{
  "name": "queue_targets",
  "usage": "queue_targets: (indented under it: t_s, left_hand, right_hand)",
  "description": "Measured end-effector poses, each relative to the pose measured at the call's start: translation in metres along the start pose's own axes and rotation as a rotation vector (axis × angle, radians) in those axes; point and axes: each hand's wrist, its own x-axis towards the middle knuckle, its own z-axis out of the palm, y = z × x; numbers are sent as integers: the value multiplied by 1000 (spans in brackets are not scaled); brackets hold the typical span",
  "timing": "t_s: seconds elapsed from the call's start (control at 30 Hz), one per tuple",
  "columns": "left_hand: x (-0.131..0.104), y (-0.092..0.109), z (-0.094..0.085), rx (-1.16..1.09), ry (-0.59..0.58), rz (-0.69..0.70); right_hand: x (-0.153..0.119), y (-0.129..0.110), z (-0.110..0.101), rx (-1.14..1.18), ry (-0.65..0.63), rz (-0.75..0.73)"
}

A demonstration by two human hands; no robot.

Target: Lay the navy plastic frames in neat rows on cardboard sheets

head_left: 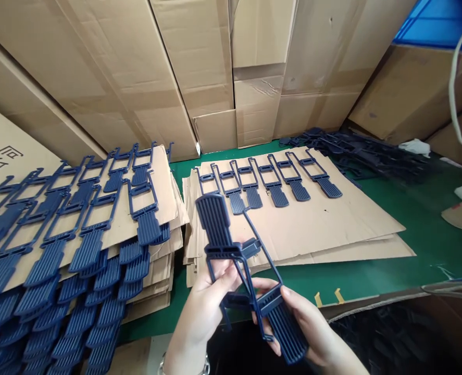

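Two dark blue plastic frames, each with a ribbed paddle-shaped end, cross each other in front of me. My left hand (209, 299) is closed around the first ribbed plastic frame (215, 221), whose paddle points up and away. My right hand (307, 320) pinches the second ribbed plastic frame (287, 330) near its crossbar; that paddle points down toward me. The open bars of both overlap between my hands, and I cannot tell whether they touch. Just beyond, a row of similar plastic frames (278, 195) lies on a cardboard sheet (316, 234).
At the left, cardboard layers (164, 203) carry many more frames (88, 250), paddles overhanging the near edge. A dark heap of plastic parts (344, 151) lies at the back right of the green table (293, 281). Tall cardboard boxes (137, 67) wall the back. Yellow tape pieces (339, 296) mark the front edge.
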Motion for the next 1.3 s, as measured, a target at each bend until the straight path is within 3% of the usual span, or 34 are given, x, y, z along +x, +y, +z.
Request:
queue_targets:
  t_s: [0.17,0.27,0.37,0.5,0.57,0.7,0.9,1.13,1.3]
  left_hand:
    - [-18,12,-28,49,45,97]
    - [-30,14,-43,57,146,63]
    - [-40,15,-53,-39,186,13]
    - [-48,18,-56,-224,109,16]
    - [-48,18,-57,-242,61,19]
    - [-47,14,-61,-199,-21,11]
    - [-47,12,-72,-205,-13,-20]
    - [-38,6,-95,-297,-316,3]
    - [-38,10,-93,-295,-326,-41]
  right_hand:
    - [-1,-6,-1,39,-13,-131]
    - [0,-9,1,-117,69,-103]
    - [5,-15,7,-565,210,-136]
    - [24,-26,27,-1338,429,-315]
    - [35,-30,41,-1572,483,-336]
    - [55,-34,61,-1848,515,-234]
    - [76,-29,63,-2068,567,-140]
    - [92,-23,72,-2082,574,-10]
    - [103,-18,85,-2028,546,35]
